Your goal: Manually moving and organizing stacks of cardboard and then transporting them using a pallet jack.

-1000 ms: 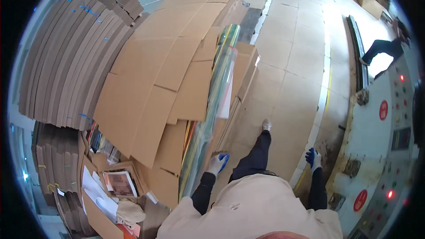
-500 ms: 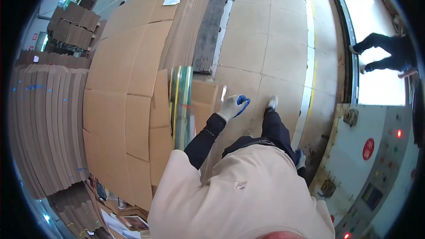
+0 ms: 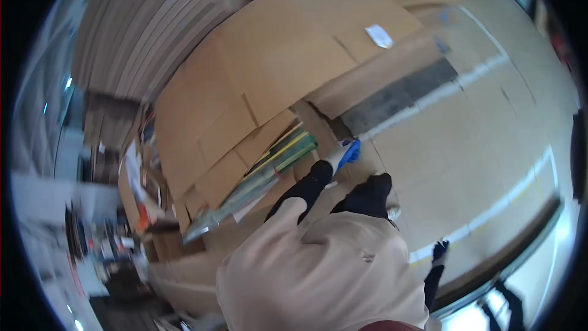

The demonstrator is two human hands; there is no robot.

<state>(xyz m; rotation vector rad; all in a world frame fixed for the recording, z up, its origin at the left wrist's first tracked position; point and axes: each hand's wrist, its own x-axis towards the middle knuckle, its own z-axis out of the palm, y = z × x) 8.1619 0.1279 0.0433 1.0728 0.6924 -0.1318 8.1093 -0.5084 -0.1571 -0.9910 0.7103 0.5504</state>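
My left hand (image 3: 346, 154), in a white glove with blue fingers, hangs beside the open cardboard box. Its fingers are curled in, and I see nothing in them. Near the hand, a bundle of long, flat green and yellow strips (image 3: 269, 168) slants out of the box, some of them clear. My right hand (image 3: 440, 250), in a dark blue glove, is low at my right side over the floor. Its fingers are slightly apart, with nothing in them. The picture is smeared by motion.
A big stack of flat brown cardboard (image 3: 263, 55) stands left of me, a white label (image 3: 379, 36) on top. Further left rise more cardboard stacks (image 3: 147, 24). White lines (image 3: 490, 220) mark the floor. At lower right, another person's dark legs (image 3: 511, 303) show beyond a dark rail (image 3: 502, 263).
My view has swung left, so the cardboard stack now lies slantwise and the machine panel is out of view. My left hand is nearer the box, and my right hand shows farther out.
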